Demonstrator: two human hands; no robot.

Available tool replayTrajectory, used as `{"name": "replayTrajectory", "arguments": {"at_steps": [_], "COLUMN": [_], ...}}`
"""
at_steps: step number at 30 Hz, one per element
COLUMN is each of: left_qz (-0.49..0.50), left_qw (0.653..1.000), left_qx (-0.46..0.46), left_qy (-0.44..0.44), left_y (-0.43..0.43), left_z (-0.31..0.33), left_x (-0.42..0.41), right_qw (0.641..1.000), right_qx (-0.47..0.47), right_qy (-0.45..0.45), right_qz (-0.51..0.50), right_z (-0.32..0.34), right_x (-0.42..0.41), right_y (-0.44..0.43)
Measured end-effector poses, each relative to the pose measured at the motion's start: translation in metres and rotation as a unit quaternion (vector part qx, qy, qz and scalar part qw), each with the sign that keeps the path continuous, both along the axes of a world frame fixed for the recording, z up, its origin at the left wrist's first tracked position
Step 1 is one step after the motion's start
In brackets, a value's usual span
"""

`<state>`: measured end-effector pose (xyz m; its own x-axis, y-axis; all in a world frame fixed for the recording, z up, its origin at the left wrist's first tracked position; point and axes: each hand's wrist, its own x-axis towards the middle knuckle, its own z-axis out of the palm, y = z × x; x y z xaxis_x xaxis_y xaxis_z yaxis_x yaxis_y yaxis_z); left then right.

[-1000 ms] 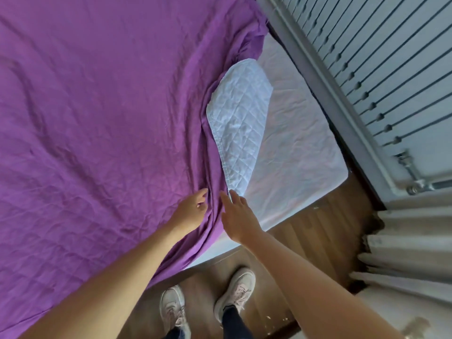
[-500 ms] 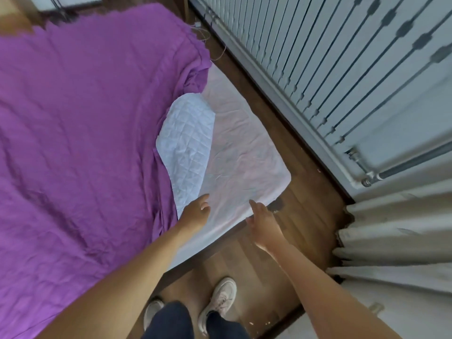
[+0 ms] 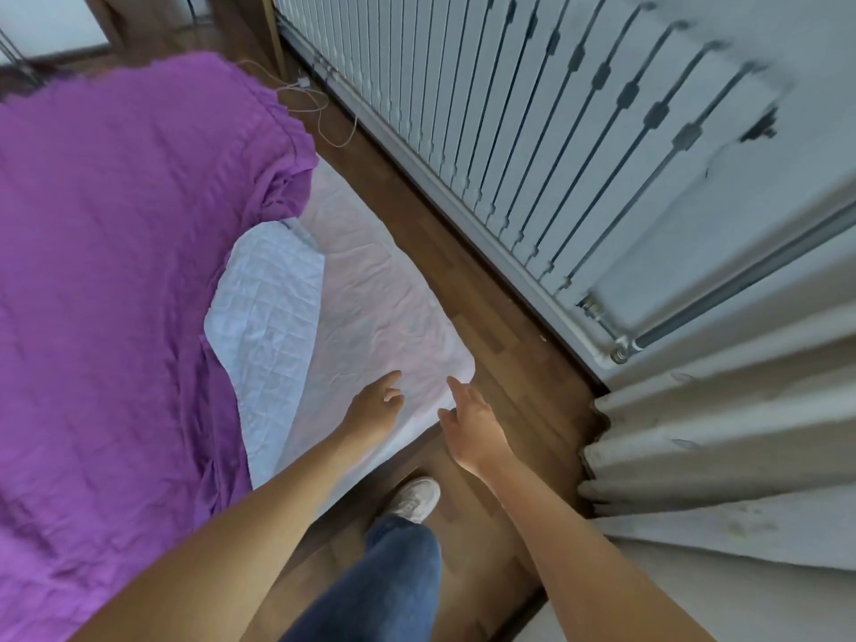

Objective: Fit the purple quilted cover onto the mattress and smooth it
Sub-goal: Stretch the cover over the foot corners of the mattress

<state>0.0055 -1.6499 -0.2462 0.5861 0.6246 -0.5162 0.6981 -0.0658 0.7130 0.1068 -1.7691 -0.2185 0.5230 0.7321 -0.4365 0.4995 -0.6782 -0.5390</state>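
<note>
The purple quilted cover point(image 3: 106, 280) lies wrinkled over most of the mattress. Near the front right corner its edge is folded back, showing its white quilted underside point(image 3: 268, 317). The mattress corner point(image 3: 384, 326) beside it is bare, pale pink-white and creased. My left hand point(image 3: 377, 407) hovers over that bare corner, fingers loosely apart, holding nothing. My right hand point(image 3: 470, 421) is at the mattress's front edge by the corner, fingers spread, empty. Neither hand touches the purple cover.
A white radiator point(image 3: 532, 145) runs along the wall to the right, with a narrow strip of wooden floor point(image 3: 500, 317) between it and the bed. A grey curtain point(image 3: 718, 447) hangs at the right. A thin cable point(image 3: 324, 108) lies on the floor. My shoe point(image 3: 414, 498) stands by the bed.
Both hands moved right, from the purple cover's folded edge over to the bare mattress corner. The view swung right and up, showing more radiator and floor.
</note>
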Motion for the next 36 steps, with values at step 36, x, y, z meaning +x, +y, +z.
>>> {"name": "replayTrajectory", "arguments": {"at_steps": [36], "left_qz": [0.583], "left_qw": [0.811], "left_qx": [-0.051], "left_qy": [-0.015], "left_y": [0.137], "left_z": [-0.001], "left_x": [0.118], "right_qw": [0.839], "right_qx": [-0.026], "right_qy": [-0.027], "right_qz": [0.543], "right_z": [-0.007], "right_x": [0.191], "right_y": [0.297]}}
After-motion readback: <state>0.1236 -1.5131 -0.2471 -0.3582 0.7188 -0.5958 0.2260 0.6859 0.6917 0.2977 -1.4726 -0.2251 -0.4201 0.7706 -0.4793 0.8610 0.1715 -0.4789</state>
